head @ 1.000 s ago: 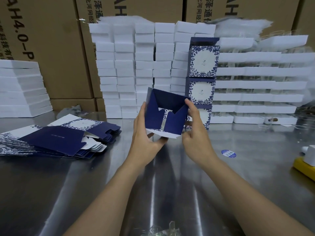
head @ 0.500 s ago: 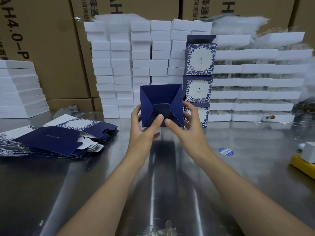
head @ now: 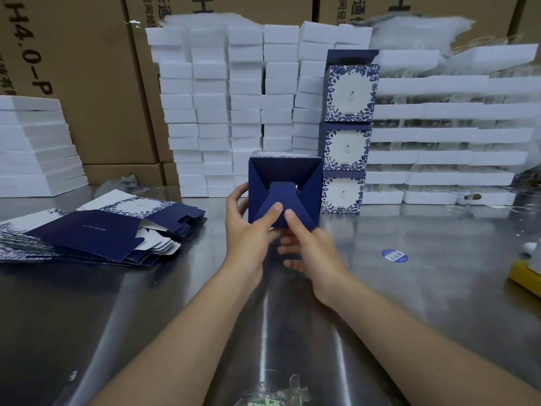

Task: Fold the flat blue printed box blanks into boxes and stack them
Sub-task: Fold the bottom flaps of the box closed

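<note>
We see a shiny steel tabletop point(head: 395, 303) with a fanned pile of flat blanks point(head: 87, 232) at its left and a blue oval sticker point(head: 394, 255) at its right. A stack point(head: 347, 148) of three folded boxes stands at the back against rows of white foam blocks point(head: 228, 112), and brown cartons point(head: 96, 83) wall the room behind. Above the tabletop's middle, just in front of the stack, the box point(head: 285, 177) is held with its dark blue bottom flaps facing us: the left hand point(head: 248, 230) grips its left side and the right hand point(head: 316, 253) curls under its lower edge, both thumbs pressing the centre flap.
</note>
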